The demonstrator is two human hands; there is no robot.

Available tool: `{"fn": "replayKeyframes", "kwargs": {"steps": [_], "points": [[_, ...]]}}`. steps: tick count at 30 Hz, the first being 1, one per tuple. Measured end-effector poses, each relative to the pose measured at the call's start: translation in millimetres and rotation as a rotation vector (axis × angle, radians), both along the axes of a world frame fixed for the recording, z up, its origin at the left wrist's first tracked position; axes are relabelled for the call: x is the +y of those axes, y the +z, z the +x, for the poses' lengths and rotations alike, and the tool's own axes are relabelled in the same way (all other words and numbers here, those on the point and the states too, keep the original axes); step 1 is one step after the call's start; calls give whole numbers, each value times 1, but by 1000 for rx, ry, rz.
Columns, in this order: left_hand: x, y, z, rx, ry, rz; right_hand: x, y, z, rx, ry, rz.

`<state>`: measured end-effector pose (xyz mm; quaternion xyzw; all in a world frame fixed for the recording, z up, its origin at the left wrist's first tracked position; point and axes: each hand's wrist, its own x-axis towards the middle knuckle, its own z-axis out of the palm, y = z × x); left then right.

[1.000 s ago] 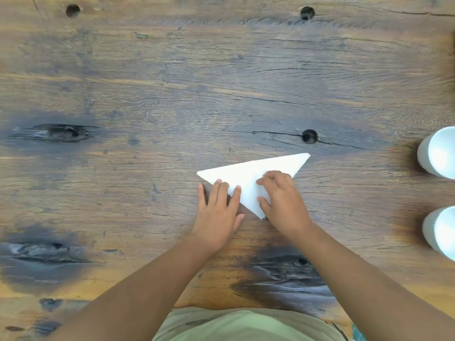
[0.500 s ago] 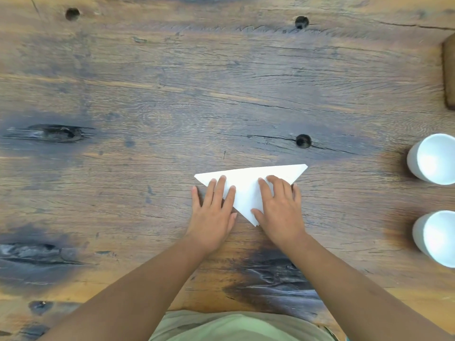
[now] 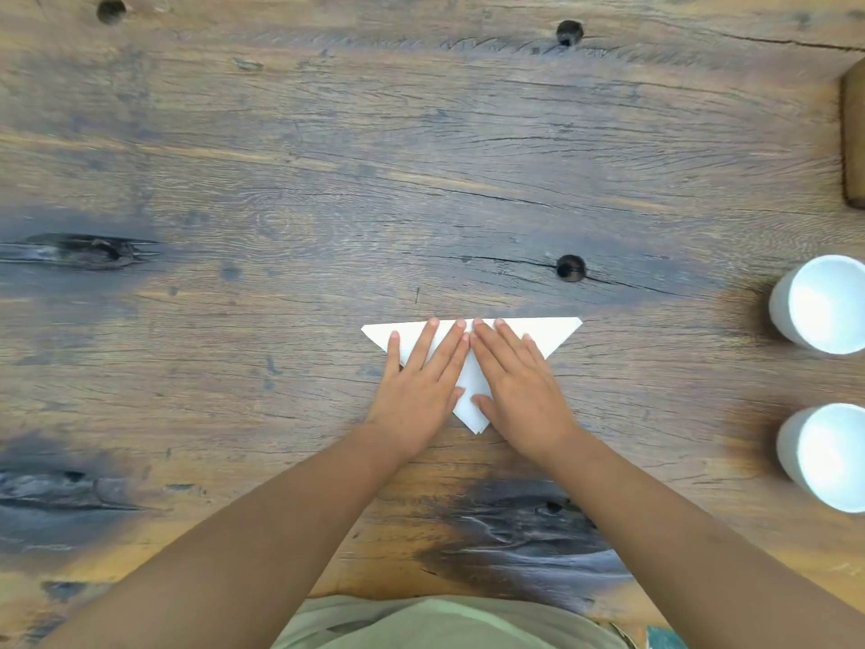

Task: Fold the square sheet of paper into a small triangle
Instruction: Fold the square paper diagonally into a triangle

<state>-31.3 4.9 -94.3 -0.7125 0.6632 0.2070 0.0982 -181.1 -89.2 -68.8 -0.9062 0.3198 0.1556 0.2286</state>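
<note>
The wooden table (image 3: pixel 327 189) fills the view, with two white cups (image 3: pixel 824 304) well apart at my right. On it, just in front of me, lies the paper (image 3: pixel 543 329), already folded into a white triangle: long straight edge away from me, point toward me, where the layered edges show slightly offset. So I judge one diagonal fold done, with a further halving still to come for a small triangle. My left hand (image 3: pixel 419 388) and right hand (image 3: pixel 519 391) lie flat on it, fingers spread, index fingers touching at the middle, pressing the layers down.
</note>
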Motion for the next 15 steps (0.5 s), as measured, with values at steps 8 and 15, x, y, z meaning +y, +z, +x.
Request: {"fn": "replayKeyframes", "kwargs": {"steps": [8, 15], "points": [[-2, 5, 0, 26, 5, 32, -1, -2, -1, -33, 12, 16], [-2, 7, -3, 32, 37, 8, 4, 1, 5, -56, -21, 27]]}}
